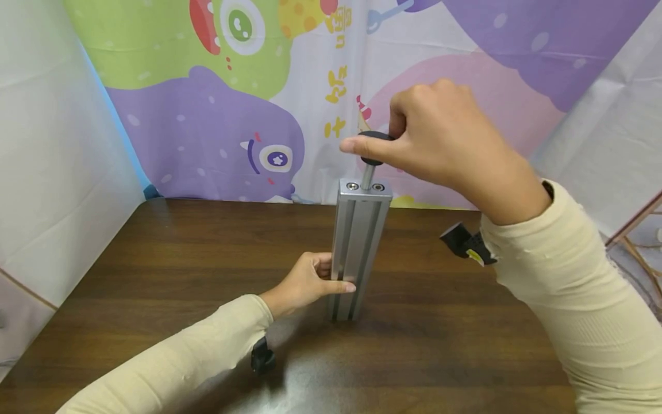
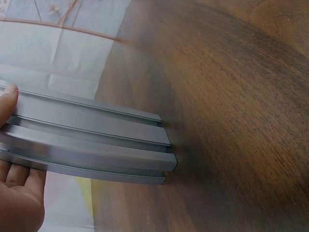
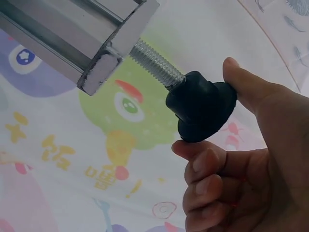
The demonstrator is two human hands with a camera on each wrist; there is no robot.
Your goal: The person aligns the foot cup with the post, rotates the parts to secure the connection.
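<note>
A silver aluminum extrusion profile (image 1: 357, 247) stands upright in the head view, its lower end close over the table. My left hand (image 1: 300, 286) grips it low down, thumb across the front face and fingers behind. Two screw heads show in its top end plate. Between them rises the threaded rod (image 3: 157, 63) of a black leveling foot (image 3: 203, 106). Above it, my right hand (image 1: 445, 135) pinches the round base of that foot between thumb and index finger, other fingers curled. A length of bare thread shows between foot and profile in the right wrist view.
The brown wooden table (image 1: 445, 345) lies below both hands. Behind it hangs a cartoon-printed curtain (image 1: 207, 132), with white cloth walls (image 1: 57, 115) at the sides. Each sleeved wrist carries a black camera mount (image 1: 262, 356).
</note>
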